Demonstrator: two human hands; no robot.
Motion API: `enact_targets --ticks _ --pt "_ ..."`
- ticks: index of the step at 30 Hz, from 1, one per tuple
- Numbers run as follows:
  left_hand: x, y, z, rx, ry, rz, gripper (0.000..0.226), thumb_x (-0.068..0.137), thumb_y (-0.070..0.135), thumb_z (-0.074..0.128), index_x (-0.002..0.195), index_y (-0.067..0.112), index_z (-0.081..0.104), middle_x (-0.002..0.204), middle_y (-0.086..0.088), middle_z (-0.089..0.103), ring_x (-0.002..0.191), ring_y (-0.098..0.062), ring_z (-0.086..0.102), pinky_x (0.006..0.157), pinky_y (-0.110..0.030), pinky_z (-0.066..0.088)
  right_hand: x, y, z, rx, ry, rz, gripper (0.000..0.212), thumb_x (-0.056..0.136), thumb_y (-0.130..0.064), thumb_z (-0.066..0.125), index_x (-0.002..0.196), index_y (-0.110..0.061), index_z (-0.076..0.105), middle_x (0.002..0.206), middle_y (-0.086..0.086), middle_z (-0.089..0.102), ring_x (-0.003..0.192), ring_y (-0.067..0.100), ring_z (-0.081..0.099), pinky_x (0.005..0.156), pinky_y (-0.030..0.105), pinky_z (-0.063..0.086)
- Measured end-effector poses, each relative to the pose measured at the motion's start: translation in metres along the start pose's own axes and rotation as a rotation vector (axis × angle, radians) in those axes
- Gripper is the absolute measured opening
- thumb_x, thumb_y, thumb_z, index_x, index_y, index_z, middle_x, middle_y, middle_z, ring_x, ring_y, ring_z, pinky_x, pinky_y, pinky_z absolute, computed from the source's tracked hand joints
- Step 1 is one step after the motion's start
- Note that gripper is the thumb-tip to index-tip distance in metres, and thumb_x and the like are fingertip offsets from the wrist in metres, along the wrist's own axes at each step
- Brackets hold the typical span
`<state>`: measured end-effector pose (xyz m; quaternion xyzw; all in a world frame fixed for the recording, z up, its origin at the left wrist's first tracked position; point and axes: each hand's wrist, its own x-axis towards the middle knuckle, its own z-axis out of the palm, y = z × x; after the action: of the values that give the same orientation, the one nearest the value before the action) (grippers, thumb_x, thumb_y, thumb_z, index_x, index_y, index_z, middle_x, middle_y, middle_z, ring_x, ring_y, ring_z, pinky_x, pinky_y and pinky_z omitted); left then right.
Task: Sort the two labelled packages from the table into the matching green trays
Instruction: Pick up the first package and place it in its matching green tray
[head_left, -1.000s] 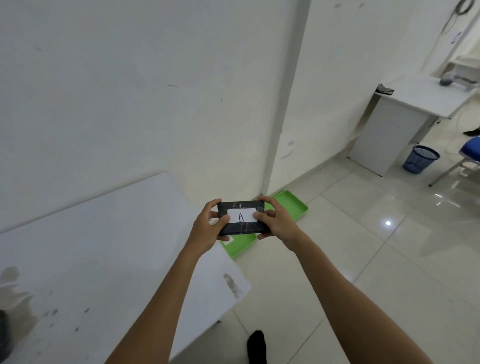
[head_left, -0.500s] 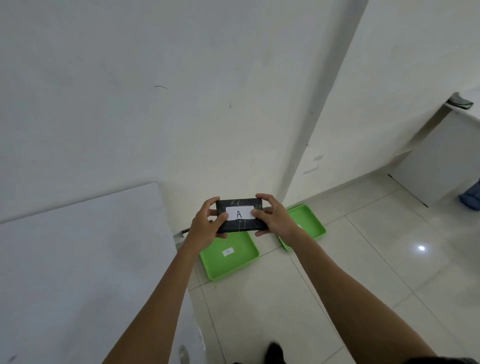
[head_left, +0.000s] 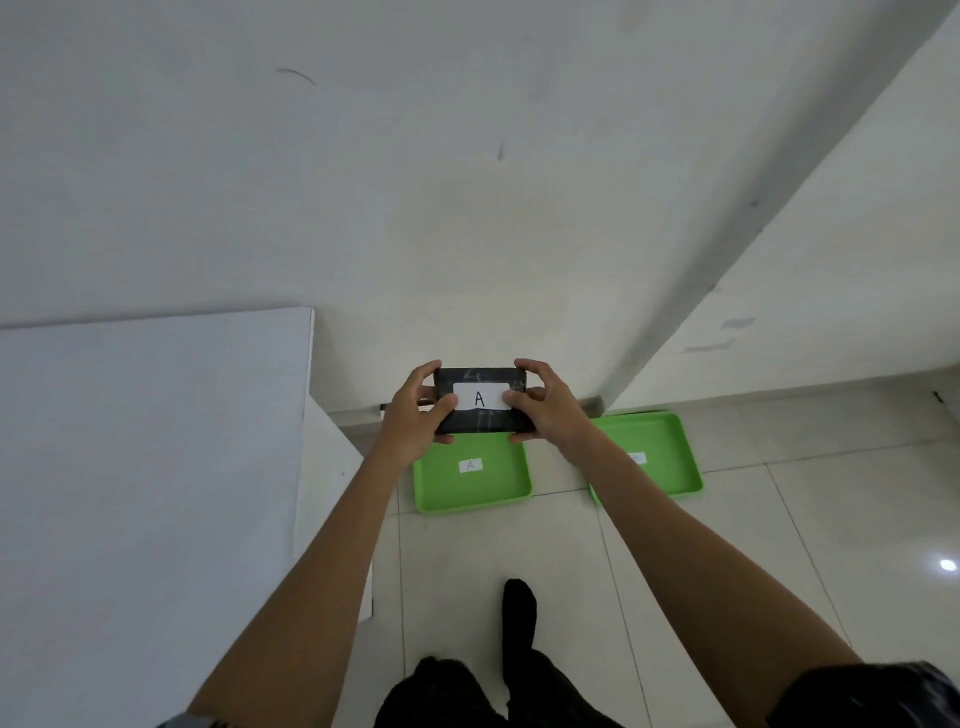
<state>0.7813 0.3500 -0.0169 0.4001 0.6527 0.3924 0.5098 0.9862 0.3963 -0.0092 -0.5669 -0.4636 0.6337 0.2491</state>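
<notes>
A black package with a white label reading A is held in the air between both hands. My left hand grips its left end and my right hand its right end. On the floor below lies a green tray with a small white tag marked A, its far edge hidden behind the package. A second green tray lies to its right; my right forearm covers part of it and its tag is too blurred to read.
A white table fills the left side, its corner close to my left forearm. A white wall stands behind the trays, with a pillar edge at the right. My dark-clad legs and one foot stand on the tiled floor.
The view has swung left and down, so both trays now lie straight ahead beneath the package. Both hands keep the same hold. My foot has stepped forward.
</notes>
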Motion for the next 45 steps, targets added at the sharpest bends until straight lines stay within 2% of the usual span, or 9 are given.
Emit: enact_targets --ticks 5,10,16,24,29,35,38,40,45 --pt "0.043 -0.033 0.018 -0.027 0.034 -0.082 0.062 0.091 0.015 0.067 0.145 0.029 0.040 0.124 -0.012 0.060 0.083 -0.017 0.072 0.056 -0.029 0.062 0.049 0.025 -0.009 -0.029 -0.007 0.034 0.059 0.094 -0.011 0.067 0.146 -0.023 0.039 0.120 0.019 0.063 0.089 0.026 0.071 0.055 0.032 0.063" --pt "0.106 -0.111 0.036 0.005 0.019 -0.147 0.064 0.092 0.011 0.066 0.146 0.030 0.038 0.132 -0.012 0.057 0.087 -0.024 0.073 0.066 -0.041 0.064 0.120 0.091 -0.008 -0.042 0.024 0.095 0.062 0.094 -0.006 0.067 0.145 -0.025 0.039 0.122 0.015 0.061 0.095 0.030 0.071 0.064 0.038 0.065" --pt "0.191 -0.260 0.063 0.075 0.045 -0.176 0.065 0.091 0.014 0.066 0.144 0.039 0.038 0.128 -0.010 0.056 0.079 -0.020 0.076 0.063 -0.034 0.064 0.227 0.228 0.004 -0.070 0.065 0.140 0.063 0.093 -0.006 0.068 0.147 -0.026 0.042 0.106 0.002 0.057 0.091 0.029 0.070 0.062 0.035 0.064" --pt "0.269 -0.481 0.105 0.190 0.057 -0.218 0.069 0.093 0.014 0.064 0.151 0.031 0.030 0.130 -0.014 0.046 0.096 -0.030 0.068 0.057 -0.018 0.059 0.345 0.431 0.026 -0.136 0.063 0.190 0.067 0.093 0.000 0.065 0.151 -0.020 0.038 0.107 0.004 0.057 0.101 0.039 0.069 0.077 0.052 0.063" --pt "0.301 -0.573 0.126 0.312 0.025 -0.279 0.074 0.092 0.014 0.064 0.153 0.026 0.023 0.134 -0.012 0.047 0.097 -0.027 0.069 0.080 -0.045 0.062 0.398 0.524 0.038 -0.287 0.087 0.194 0.068 0.093 -0.004 0.066 0.151 -0.023 0.037 0.128 0.018 0.054 0.109 0.039 0.066 0.079 0.051 0.063" --pt "0.329 -0.617 0.140 0.416 -0.086 -0.309 0.075 0.095 0.021 0.060 0.156 0.022 0.017 0.153 -0.012 0.037 0.126 -0.030 0.056 0.106 -0.050 0.047 0.436 0.576 0.047 -0.504 0.157 0.150 0.068 0.090 -0.011 0.069 0.151 -0.019 0.039 0.134 0.016 0.057 0.116 0.031 0.062 0.096 0.040 0.054" --pt "0.338 -0.624 0.145 0.444 -0.111 -0.351 0.077 0.097 0.025 0.057 0.157 0.020 0.010 0.158 -0.011 0.028 0.135 -0.030 0.045 0.116 -0.041 0.034 0.447 0.582 0.050 -0.581 0.120 0.163 0.070 0.089 -0.010 0.070 0.152 -0.017 0.039 0.135 0.017 0.055 0.117 0.032 0.061 0.100 0.042 0.052" --pt "0.340 -0.626 0.147 0.477 -0.121 -0.371 0.078 0.097 0.026 0.056 0.157 0.018 0.007 0.158 -0.012 0.026 0.138 -0.029 0.040 0.108 -0.027 0.027 0.449 0.582 0.051 -0.621 0.079 0.173 0.070 0.090 -0.010 0.069 0.152 -0.016 0.039 0.135 0.018 0.054 0.118 0.035 0.060 0.102 0.047 0.051" --pt "0.337 -0.607 0.143 0.543 -0.104 -0.387 0.077 0.097 0.028 0.056 0.157 0.017 0.009 0.159 -0.016 0.022 0.142 -0.035 0.034 0.114 -0.039 0.028 0.447 0.570 0.047 -0.649 0.034 0.205 0.069 0.093 -0.012 0.066 0.154 -0.018 0.036 0.139 0.020 0.050 0.124 0.036 0.056 0.108 0.046 0.048"
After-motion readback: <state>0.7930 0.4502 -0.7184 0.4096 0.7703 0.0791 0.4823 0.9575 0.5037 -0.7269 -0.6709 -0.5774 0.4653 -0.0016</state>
